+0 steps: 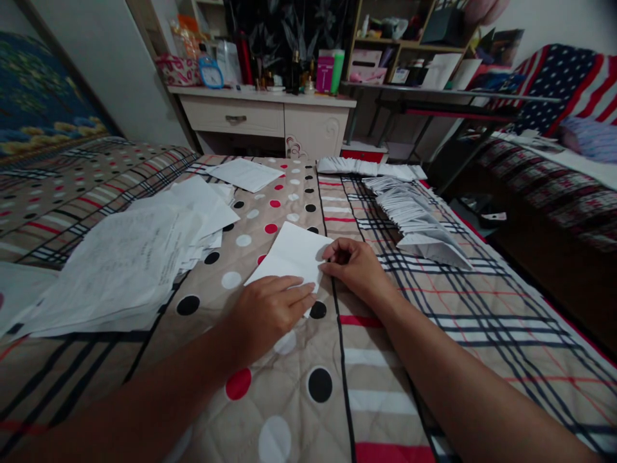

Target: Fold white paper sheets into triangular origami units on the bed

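A white sheet of paper (295, 251) lies on the bedspread in front of me. My left hand (270, 308) rests flat across its near edge, fingers stretched out. At its right edge my right hand (354, 267) pinches the paper between thumb and forefinger. To the left is a loose pile of papers (120, 257), the top ones with faint print. Behind it lies a smaller stack of white paper (247, 174). On the right, folded papers (409, 209) stand packed in a row, with another row of folded papers (369, 168) behind them.
A quilted bedspread (270, 411) with dots and plaid covers the bed. Beyond its far edge stands a white dresser (231, 119) holding a blue clock (211, 72) and bottles. At the right are a folding table (448, 93) and another bed (544, 170).
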Demonstrator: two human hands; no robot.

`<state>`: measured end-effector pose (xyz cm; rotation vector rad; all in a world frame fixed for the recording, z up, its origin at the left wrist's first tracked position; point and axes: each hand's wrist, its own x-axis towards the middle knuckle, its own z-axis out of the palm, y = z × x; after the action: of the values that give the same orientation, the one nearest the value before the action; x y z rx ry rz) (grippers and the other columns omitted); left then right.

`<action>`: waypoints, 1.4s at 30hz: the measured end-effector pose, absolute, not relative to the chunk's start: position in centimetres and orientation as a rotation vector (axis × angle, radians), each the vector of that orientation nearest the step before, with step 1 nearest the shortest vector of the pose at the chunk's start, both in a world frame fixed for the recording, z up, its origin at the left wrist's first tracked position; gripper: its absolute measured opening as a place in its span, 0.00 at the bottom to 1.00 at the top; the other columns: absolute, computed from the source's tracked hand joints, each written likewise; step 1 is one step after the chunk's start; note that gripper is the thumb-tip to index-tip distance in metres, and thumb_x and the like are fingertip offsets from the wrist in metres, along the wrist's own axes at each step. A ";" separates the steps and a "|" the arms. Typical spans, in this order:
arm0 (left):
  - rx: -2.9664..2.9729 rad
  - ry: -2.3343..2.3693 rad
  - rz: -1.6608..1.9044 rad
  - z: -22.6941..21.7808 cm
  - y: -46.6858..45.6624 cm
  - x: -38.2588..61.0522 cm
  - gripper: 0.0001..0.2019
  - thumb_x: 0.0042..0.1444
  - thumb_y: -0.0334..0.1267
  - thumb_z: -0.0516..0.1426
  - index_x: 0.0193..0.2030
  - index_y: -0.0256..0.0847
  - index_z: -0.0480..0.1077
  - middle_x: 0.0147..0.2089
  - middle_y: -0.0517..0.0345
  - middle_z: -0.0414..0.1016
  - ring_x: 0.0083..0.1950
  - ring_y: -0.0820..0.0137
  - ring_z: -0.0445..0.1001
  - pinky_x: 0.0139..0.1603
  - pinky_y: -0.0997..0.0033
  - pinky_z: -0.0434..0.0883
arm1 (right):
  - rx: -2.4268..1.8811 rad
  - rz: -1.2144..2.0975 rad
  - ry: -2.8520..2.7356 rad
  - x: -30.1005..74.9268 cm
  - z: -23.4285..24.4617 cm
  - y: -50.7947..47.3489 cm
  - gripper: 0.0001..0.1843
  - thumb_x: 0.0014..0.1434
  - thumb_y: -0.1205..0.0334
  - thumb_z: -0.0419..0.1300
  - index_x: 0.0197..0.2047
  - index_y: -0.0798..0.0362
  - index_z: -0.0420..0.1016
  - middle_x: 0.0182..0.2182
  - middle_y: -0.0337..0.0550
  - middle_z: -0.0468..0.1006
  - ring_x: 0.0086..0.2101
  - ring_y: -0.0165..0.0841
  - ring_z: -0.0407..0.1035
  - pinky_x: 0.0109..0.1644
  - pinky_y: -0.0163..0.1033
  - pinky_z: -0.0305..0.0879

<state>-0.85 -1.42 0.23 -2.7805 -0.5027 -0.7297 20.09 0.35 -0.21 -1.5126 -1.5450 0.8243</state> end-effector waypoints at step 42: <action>-2.912 -1.577 -0.665 0.6 0.8 -1.5 0.18 0.60 0.42 0.53 0.21 0.38 0.64 0.25 0.60 0.66 0.26 0.74 0.62 0.30 0.71 0.58 | -1.612 0.770 -1.684 20.1 0.2 0.1 0.04 0.45 0.66 0.66 0.26 0.53 0.75 0.22 0.36 0.74 0.23 0.26 0.65 0.28 0.31 0.57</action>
<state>-1.45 0.84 0.57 -2.9118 -1.5769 -0.6645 20.08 0.05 0.15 -1.6120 -1.6839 0.7701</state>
